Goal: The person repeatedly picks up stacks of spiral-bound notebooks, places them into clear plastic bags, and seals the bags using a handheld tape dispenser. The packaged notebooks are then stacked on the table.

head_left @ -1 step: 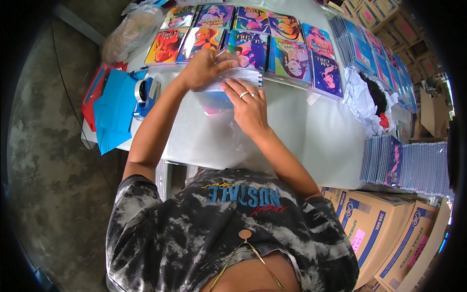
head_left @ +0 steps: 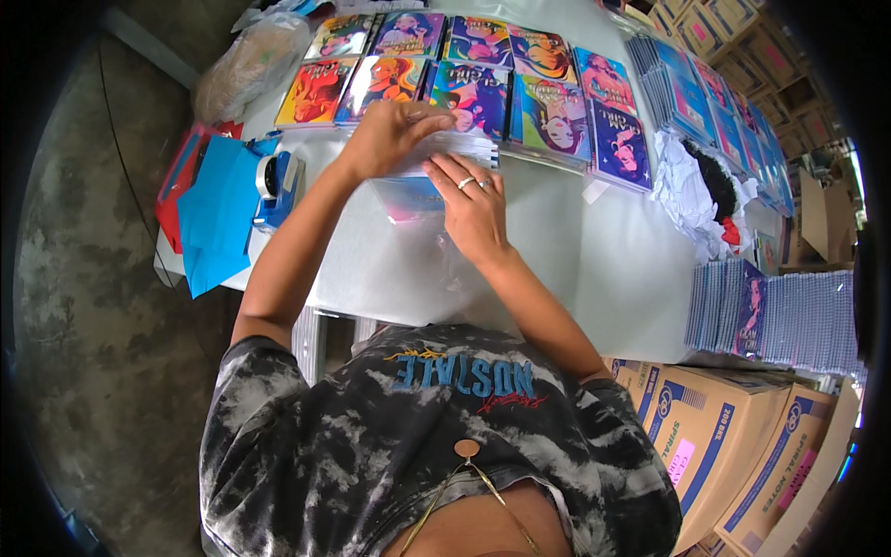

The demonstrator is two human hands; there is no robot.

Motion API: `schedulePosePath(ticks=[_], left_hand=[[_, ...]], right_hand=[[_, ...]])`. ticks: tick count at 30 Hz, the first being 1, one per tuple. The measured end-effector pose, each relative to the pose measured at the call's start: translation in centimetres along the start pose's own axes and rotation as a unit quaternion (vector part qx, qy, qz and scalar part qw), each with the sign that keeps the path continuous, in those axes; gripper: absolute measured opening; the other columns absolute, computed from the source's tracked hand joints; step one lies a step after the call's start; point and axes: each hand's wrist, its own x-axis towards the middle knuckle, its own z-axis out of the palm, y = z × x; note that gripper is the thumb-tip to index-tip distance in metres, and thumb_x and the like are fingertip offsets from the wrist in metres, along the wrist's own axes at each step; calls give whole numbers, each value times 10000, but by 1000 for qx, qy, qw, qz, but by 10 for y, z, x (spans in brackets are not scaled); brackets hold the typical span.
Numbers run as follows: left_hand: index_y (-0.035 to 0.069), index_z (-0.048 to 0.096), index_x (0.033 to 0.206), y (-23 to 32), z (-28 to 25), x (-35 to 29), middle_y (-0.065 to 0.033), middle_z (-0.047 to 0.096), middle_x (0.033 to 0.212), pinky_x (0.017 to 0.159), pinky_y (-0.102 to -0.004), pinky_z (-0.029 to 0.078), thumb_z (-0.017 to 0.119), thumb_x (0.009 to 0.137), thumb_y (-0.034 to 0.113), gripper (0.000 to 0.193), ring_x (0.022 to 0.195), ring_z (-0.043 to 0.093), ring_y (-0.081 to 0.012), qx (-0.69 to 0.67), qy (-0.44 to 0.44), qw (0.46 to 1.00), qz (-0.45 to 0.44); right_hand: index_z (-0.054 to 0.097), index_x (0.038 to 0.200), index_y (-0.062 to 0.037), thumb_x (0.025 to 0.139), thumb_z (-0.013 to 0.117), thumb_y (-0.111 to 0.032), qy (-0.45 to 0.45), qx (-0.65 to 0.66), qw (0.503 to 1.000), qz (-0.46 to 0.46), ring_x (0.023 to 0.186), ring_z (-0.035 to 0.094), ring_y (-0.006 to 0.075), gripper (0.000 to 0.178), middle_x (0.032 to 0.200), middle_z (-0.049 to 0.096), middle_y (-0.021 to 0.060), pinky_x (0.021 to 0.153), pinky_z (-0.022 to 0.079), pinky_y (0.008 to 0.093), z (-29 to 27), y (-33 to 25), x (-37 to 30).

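Note:
A small stack of spiral notebooks (head_left: 475, 148), its white page edges showing, lies in front of me with clear plastic (head_left: 444, 246) around it. A blue and pink cover (head_left: 408, 201) shows at the near side of the stack. My left hand (head_left: 394, 139) bends over the stack's far left part, fingers curled and thumb pointing right, closed on the clear plastic; its fingertips are partly hidden. My right hand (head_left: 475, 204), with rings on it, lies against the stack's near right side. Its fingers are stretched out flat, pressing on the plastic and page edges.
Rows of colourful notebooks (head_left: 552, 111) line the table's far side. A blue tape dispenser (head_left: 278, 190) and blue sheets (head_left: 218, 218) lie left. Crumpled white paper (head_left: 682, 190) and stacked notebooks (head_left: 789, 311) stand right. Cardboard boxes (head_left: 715, 427) sit beside me, lower right.

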Motion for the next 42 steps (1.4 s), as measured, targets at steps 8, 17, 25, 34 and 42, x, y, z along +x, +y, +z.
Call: schedulePosePath(ticks=[8,17,25,34,42], left_hand=[[118,637,1091,8,57,-87,-65,607,1158,997,-406,372,592,731,-23,390,1111,556,-200,342,147,923,97],[47,575,1159,-110,-78,-178,-208,571,1106,880,-424,406,566,845,329,422,1075,482,-359,370,374,778,-344],[53,627,843,-161,-133,-245,-25,569,867,708,-273,437,573,848,358,309,793,530,-128,-323,176,785,-498],[-1,695,823,-127,-98,-220,-89,661,694,556,-300,486,577,873,331,356,565,599,-161,241,409,787,-394],[30,620,642,25,75,-100,-34,574,542,360,-194,320,661,824,356,376,412,463,-50,-351,201,837,-369]], right_hand=[[630,1023,-97,721,636,20,76,75,993,49,1025,576,195,324,1002,643,33,857,415,334,4,-3,7],[647,700,-130,656,676,11,86,86,993,5,957,601,168,151,932,669,-9,831,395,294,8,7,-1],[634,715,-106,672,710,34,80,71,994,-27,929,614,221,165,927,675,49,845,405,312,8,4,-6],[613,666,-132,669,723,-7,93,64,993,-16,957,594,189,167,954,667,8,867,368,306,12,13,-3],[644,852,-155,668,687,-3,84,80,993,-20,963,581,184,242,991,640,-6,858,371,322,10,13,-8]])
